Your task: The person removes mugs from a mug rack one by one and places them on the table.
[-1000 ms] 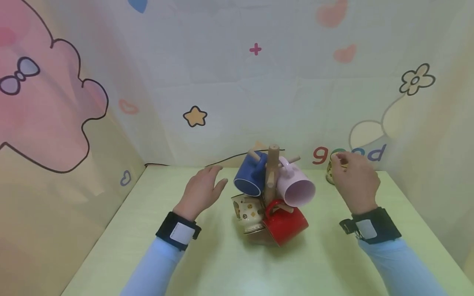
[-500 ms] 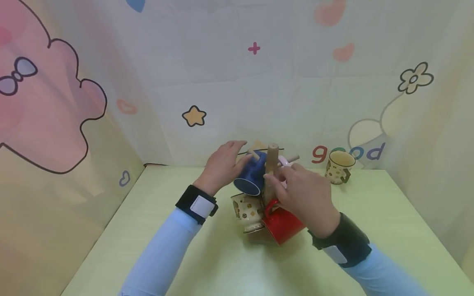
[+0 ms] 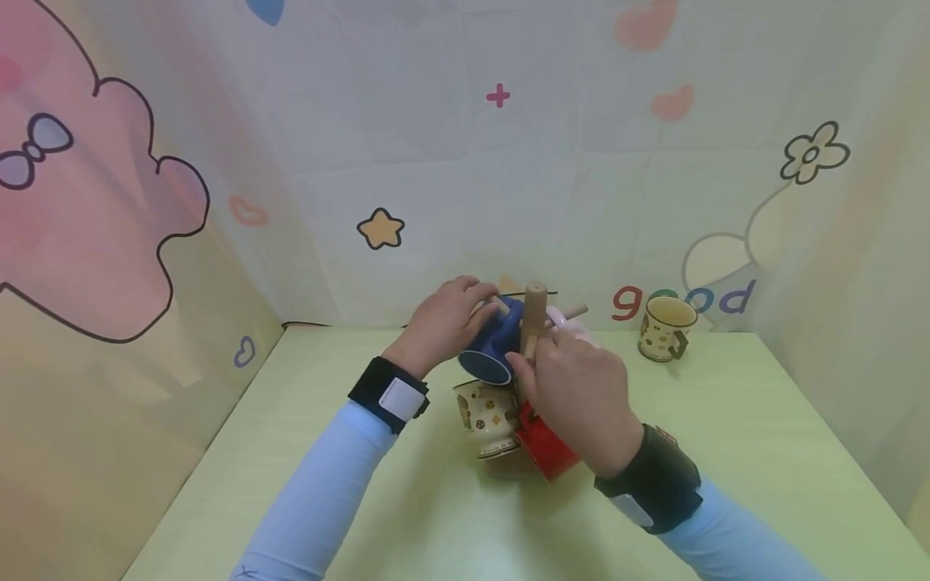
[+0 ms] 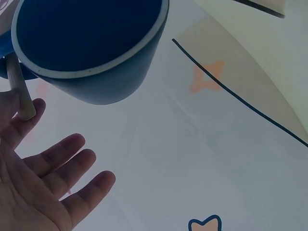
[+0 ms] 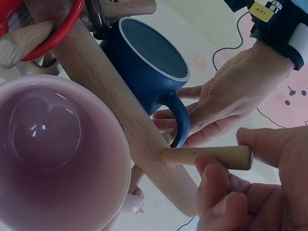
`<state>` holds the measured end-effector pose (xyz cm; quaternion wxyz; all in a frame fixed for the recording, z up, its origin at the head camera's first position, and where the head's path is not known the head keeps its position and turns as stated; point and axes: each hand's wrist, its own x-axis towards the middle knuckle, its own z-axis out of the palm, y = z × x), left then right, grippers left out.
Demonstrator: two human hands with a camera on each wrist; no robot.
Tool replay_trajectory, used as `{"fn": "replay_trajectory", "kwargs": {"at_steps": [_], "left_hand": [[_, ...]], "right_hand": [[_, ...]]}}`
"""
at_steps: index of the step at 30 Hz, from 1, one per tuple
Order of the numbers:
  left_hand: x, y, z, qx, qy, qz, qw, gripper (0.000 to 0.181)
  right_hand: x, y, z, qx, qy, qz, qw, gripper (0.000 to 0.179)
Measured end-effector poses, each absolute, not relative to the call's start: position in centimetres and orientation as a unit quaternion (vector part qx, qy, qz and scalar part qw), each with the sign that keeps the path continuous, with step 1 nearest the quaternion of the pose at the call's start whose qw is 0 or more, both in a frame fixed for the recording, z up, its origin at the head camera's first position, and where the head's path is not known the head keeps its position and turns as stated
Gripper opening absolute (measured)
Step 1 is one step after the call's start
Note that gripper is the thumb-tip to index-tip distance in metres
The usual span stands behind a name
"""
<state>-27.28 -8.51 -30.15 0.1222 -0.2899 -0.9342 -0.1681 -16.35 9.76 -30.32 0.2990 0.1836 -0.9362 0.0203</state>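
Mugs hang from a wooden mug tree (image 3: 535, 315) in mid-table. My left hand (image 3: 439, 327) pinches the tip of the peg (image 4: 22, 98) that carries the blue mug (image 3: 488, 347), between thumb and index finger; its other fingers are spread. On the near side of the post, my right hand (image 3: 581, 391) holds a bare peg (image 5: 219, 156) between thumb and fingers. The pink mug (image 5: 53, 192) hangs beside that hand, mostly covered by it in the head view. Lower down are a red mug (image 3: 546, 452) and a cream patterned cup (image 3: 488, 413).
A cream patterned mug (image 3: 663, 335) with a brown handle stands upright at the back right of the pale green table (image 3: 240, 452). Behind the table hangs a printed cloth (image 3: 436, 121).
My right hand has left the patterned mug at the back right and come left to the tree's near peg. My left hand has moved right to the blue mug's peg.
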Motion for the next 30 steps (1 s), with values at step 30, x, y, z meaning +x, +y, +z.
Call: {"fn": "replay_trajectory", "kwargs": {"at_steps": [30], "left_hand": [[-26.52,-8.78,-30.54,-0.264,-0.934,-0.172,0.168,0.036]], "right_hand": [[-16.75,10.41,-30.75,0.176,-0.943,0.028,0.280,0.034]]}}
